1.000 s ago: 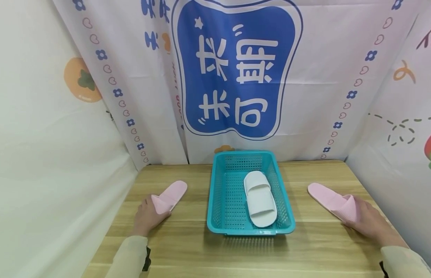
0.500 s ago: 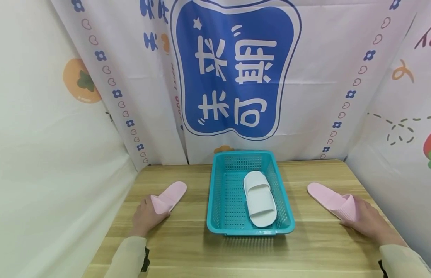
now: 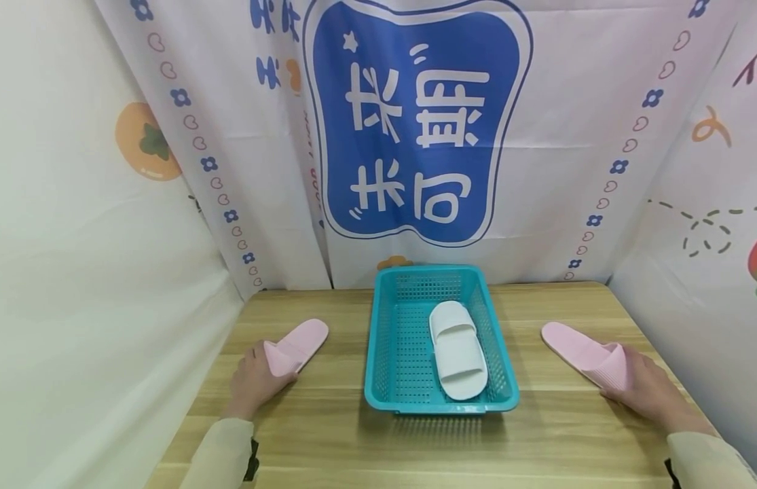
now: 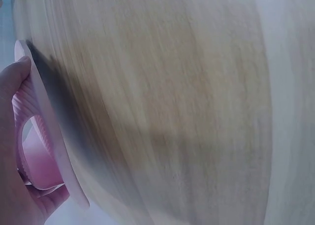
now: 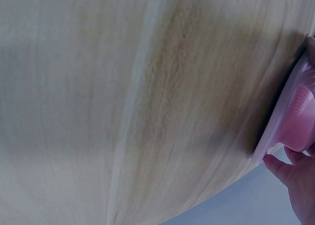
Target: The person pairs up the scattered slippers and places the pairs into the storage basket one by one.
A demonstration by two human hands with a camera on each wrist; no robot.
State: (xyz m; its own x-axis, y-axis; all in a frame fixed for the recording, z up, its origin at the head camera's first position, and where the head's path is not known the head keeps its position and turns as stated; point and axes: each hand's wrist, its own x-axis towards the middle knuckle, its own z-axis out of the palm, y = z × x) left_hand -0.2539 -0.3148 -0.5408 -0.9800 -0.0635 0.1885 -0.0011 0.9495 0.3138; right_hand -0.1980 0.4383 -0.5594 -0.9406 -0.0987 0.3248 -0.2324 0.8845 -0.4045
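Seen from the head view: a wooden table [image 3: 354, 435] across the lower half of the frame, with a left hand [image 3: 254, 380] at lower left gripping the strap end of a pink slipper [image 3: 295, 346], fingers curled around it. At lower right, a right hand [image 3: 650, 394] gripping the strap end of a second pink slipper [image 3: 582, 353] in the same way. Both slippers flat on the wood, toes angled toward the upper middle of the frame.

Centred between them, well apart from each: a teal basket [image 3: 384, 353] holding a single white slipper [image 3: 456, 350] along its right side. Behind, filling the upper frame, a white curtain with a large blue panel [image 3: 415, 122] bearing white characters.

Shown only in the left wrist view: the pink slipper [image 4: 42, 151] on edge at the left margin, thumb [image 4: 12, 80] pressed over its ribbed strap, sole rim against blurred wood grain [image 4: 172, 112]. Shown only in the right wrist view: the second pink slipper [image 5: 295, 112] at the right margin, fingertips [image 5: 278, 167] curled under its sole. Basket and white slipper out of sight in both wrist views.

Nothing lying between either hand and the basket.
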